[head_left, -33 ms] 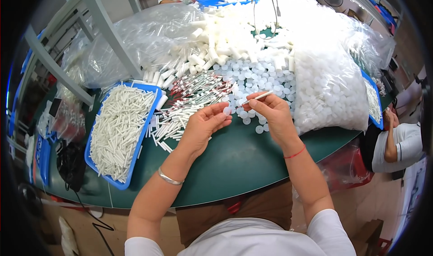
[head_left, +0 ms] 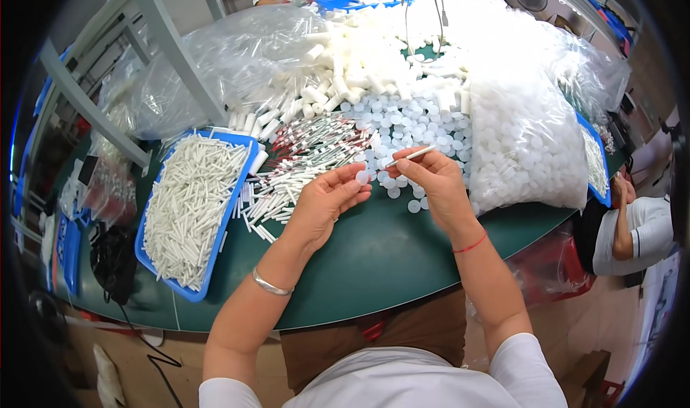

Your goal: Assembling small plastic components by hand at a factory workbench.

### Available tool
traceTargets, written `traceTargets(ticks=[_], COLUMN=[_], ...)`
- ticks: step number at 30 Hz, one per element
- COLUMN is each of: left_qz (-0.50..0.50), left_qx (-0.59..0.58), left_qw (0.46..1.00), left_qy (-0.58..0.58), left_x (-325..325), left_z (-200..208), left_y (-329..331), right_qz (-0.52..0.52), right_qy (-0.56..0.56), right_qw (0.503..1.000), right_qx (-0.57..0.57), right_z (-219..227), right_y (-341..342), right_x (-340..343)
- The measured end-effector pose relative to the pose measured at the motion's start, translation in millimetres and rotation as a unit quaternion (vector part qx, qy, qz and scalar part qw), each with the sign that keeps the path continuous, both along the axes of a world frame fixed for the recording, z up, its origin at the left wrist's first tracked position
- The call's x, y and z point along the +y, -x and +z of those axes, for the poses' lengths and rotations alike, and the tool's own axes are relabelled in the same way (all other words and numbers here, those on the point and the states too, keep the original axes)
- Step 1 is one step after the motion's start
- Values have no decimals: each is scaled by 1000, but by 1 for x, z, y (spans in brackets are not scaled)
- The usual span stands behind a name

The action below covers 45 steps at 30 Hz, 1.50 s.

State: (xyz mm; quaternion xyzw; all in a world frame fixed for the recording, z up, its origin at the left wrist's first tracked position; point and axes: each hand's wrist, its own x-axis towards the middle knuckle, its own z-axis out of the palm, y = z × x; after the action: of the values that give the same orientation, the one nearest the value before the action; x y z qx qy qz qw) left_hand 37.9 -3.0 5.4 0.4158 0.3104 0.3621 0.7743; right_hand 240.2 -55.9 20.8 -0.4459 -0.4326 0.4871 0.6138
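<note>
At frame centre, a disc [head_left: 361, 177] is pinched by left hand [head_left: 325, 198], a rod [head_left: 421, 151] by right hand [head_left: 438, 183]; through slack grip, either could be dropped.

White stick [head_left: 422, 151] and milky disc [head_left: 361, 177] near centre — dark green table [head_left: 388, 246] lower centre, blue tray [head_left: 194, 294] at left — red cord [head_left: 471, 243] right of centre.

White shirt [head_left: 395, 381] is worn, its cloth loosely creased across the front. Sleeves [head_left: 528, 372] are cut short, ended above the elbows, and coloured white like the body. A smooth, silver-coloured bangle [head_left: 269, 284] is worn low on the left forearm [head_left: 248, 318]. A thin red cord [head_left: 471, 243] is worn around the right wrist [head_left: 466, 234]. Below the shirt's hem, brown cloth [head_left: 424, 329] is seen; garment type cannot be told.
</note>
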Motion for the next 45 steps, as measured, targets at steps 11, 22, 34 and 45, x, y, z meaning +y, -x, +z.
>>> traceTargets(ticks=[11,22,34,45], left_qz=[-14,-7,0,50], left_qx=[-54,-33,30,-10], left_qw=[998,999,999,999], left_qy=[36,36,17,-13], left_x=[-3,-6,-9,-14], left_z=[-3,-5,-1,-14], left_y=[3,0,0,-3], right_qz=[21,24,27,40], right_qy=[6,-3,-30,30], right_qw=[1000,999,983,998], right_qx=[-2,-39,-180,-31], right_z=[-1,-5,-7,-17], right_y=[3,6,12,25], right_x=[-1,-1,-3,-4])
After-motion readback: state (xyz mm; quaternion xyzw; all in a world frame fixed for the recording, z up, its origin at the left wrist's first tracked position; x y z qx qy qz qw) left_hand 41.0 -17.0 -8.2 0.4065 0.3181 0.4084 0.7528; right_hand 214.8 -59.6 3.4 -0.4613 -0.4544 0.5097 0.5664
